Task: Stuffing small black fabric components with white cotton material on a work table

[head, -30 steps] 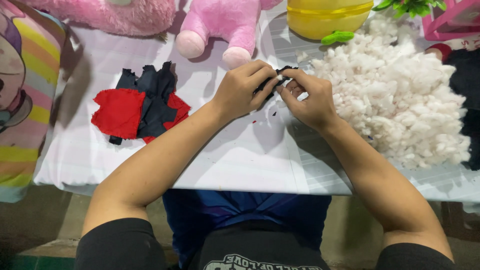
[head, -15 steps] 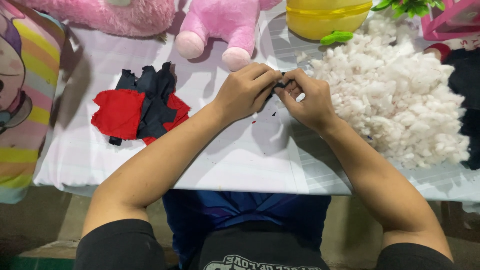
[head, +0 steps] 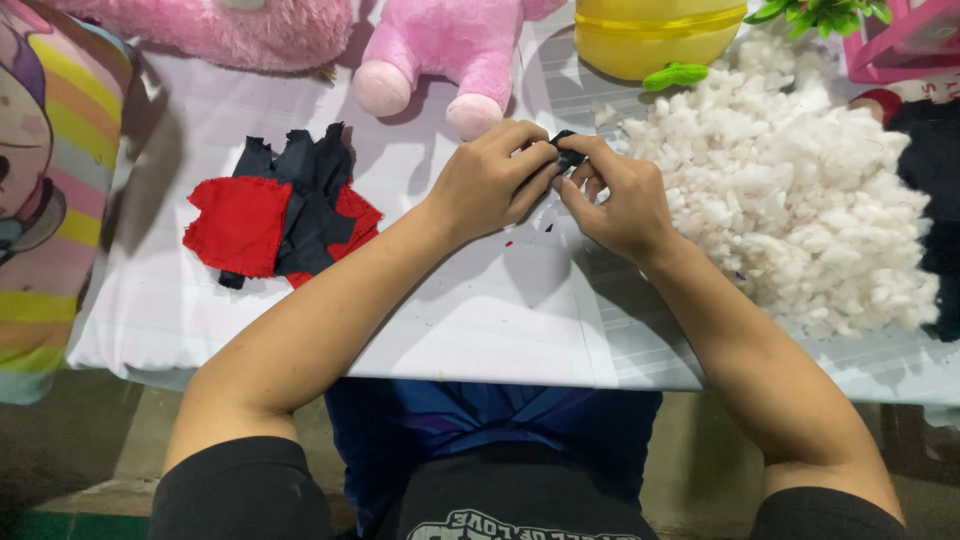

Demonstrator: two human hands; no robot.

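Both of my hands meet over the white table (head: 470, 330) and pinch one small black fabric piece (head: 566, 152) between their fingertips. My left hand (head: 492, 180) grips it from the left, my right hand (head: 618, 196) from the right; most of the piece is hidden by the fingers. A big heap of white stuffing (head: 790, 200) lies just right of my right hand. A pile of red and black fabric scraps (head: 280, 212) lies to the left of my left hand.
Two pink plush toys (head: 445, 50) lie along the table's far edge, next to a yellow container (head: 655, 35) with a green part. A striped colourful cushion (head: 45, 180) is at the left, black fabric (head: 935, 190) at the right edge.
Both hands stay together on the small black piece. The fingers have shifted slightly around it.
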